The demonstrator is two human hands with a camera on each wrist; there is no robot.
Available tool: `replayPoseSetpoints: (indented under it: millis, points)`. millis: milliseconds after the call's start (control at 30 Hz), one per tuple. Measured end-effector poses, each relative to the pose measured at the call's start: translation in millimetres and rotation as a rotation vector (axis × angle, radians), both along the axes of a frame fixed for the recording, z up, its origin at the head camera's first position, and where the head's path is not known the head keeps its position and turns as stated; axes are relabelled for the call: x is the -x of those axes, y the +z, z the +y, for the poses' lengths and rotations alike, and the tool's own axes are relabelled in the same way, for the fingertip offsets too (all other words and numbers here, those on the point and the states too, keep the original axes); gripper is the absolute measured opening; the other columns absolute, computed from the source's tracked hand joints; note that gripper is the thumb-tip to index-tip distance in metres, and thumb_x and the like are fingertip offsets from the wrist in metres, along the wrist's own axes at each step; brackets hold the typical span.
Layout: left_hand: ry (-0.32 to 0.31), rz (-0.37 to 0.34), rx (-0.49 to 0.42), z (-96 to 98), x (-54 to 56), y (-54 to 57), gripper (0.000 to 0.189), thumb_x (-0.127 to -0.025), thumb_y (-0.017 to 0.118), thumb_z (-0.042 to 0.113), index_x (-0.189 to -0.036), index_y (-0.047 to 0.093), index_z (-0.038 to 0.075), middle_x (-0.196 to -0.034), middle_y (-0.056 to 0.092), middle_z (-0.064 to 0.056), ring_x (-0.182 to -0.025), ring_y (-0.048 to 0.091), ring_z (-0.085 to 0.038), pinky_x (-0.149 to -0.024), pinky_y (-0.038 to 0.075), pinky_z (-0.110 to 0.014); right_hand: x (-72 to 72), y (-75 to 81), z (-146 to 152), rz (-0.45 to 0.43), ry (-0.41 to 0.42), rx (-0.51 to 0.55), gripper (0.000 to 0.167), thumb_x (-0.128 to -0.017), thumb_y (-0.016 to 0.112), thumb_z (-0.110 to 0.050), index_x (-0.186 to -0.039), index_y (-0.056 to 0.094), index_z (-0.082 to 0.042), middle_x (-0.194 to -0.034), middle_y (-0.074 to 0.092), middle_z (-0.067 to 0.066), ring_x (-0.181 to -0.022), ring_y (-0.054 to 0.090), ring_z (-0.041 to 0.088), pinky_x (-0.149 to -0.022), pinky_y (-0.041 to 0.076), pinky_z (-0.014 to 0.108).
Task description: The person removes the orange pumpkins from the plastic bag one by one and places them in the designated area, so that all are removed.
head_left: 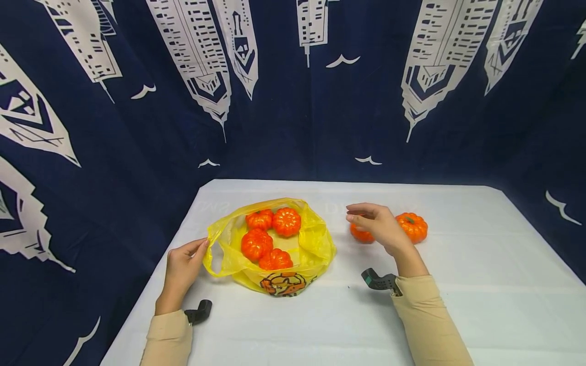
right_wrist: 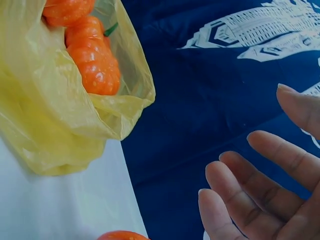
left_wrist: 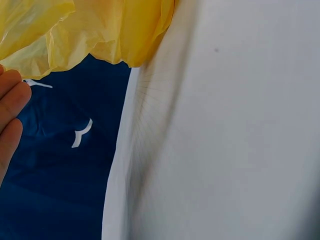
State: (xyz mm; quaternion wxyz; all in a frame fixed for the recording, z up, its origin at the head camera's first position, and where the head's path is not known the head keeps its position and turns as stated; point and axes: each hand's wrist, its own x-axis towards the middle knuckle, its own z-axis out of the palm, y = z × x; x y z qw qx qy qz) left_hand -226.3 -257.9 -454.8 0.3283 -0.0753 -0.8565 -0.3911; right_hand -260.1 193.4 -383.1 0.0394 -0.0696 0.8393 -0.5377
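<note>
A yellow plastic bag sits on the white table with its mouth spread wide. Inside it lie several small orange pumpkins, one of them a pumpkin by the far rim. My left hand pinches the bag's left handle between thumb and fingers. To the right of the bag, my right hand holds nothing, its fingers apart and gently bent in the right wrist view. Below its fingers a pumpkin shows, partly covered by the hand. Another pumpkin with a green stem lies just beyond the right wrist.
The white table runs up to a dark blue curtain printed with white buildings and birds. Black wrist cameras stick out from both forearms. A dark cartoon print marks the bag's near side.
</note>
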Motion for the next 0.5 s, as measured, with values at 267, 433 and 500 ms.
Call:
replayPoseSetpoints:
  millis: [267,433,500]
  points:
    - [-0.009,0.003,-0.013,0.2,0.0,0.1,0.010,-0.087,0.072,-0.005,-0.095,0.077,-0.007,-0.093,0.075,-0.024,-0.091,0.073,-0.041,-0.078,0.041,0.005,6.7,5.7,-10.2,-0.003,0.115,-0.032,0.045,-0.095,0.070,-0.029,-0.132,0.063,-0.006,-0.133,0.065,0.017,-0.117,0.064,0.030,-0.100,0.054,0.042]
    - [-0.003,-0.007,-0.012,0.8,-0.5,0.3,0.010,-0.087,0.072,-0.005,-0.096,0.077,-0.007,-0.093,0.075,-0.025,-0.091,0.074,-0.041,-0.077,0.041,0.005,8.8,9.4,-19.6,-0.035,0.195,-0.058,0.043,-0.094,0.071,-0.027,-0.131,0.064,-0.006,-0.131,0.065,0.018,-0.104,0.065,0.026,-0.073,0.055,0.025]
    - [-0.003,-0.010,-0.014,1.2,-0.5,0.5,0.010,-0.087,0.072,-0.005,-0.096,0.077,-0.007,-0.093,0.075,-0.024,-0.091,0.074,-0.040,-0.077,0.041,0.004,9.2,10.9,-23.5,-0.044,0.233,-0.067,0.043,-0.094,0.071,-0.026,-0.131,0.064,-0.006,-0.130,0.066,0.018,-0.092,0.065,0.021,-0.062,0.047,0.020]
